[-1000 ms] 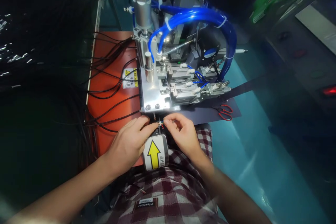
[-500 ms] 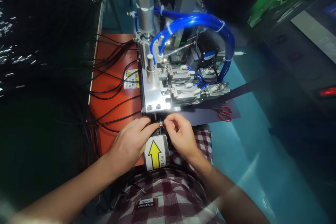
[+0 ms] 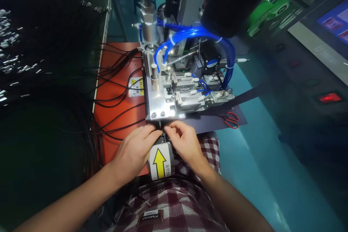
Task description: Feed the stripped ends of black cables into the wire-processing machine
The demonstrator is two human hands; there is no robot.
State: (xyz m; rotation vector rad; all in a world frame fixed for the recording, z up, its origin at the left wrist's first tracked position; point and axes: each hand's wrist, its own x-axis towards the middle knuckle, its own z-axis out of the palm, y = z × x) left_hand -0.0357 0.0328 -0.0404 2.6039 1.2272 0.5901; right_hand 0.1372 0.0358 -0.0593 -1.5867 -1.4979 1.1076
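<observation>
My left hand (image 3: 137, 146) and my right hand (image 3: 183, 143) meet at the front edge of a metal machine (image 3: 160, 103), under its silver plate. The fingers of both are pinched together; whatever lies between the tips is too small and hidden to name. Just below the fingertips is a dark fixture (image 3: 163, 139). A white label with a yellow arrow (image 3: 160, 163) covers the curved part nearest my body, between my wrists.
Black cables (image 3: 119, 107) cross the orange tabletop (image 3: 114, 90) at left. Blue air hoses (image 3: 195, 32) arch over the machine's cylinders (image 3: 187, 99). Red-handled scissors (image 3: 232, 119) lie on the dark plate at right. A screen (image 3: 335, 25) stands far right.
My right fingertips have shifted slightly left, closer to my left ones. The small red and white wire-like bits seen between them earlier are now hidden. The whole view has tilted a little.
</observation>
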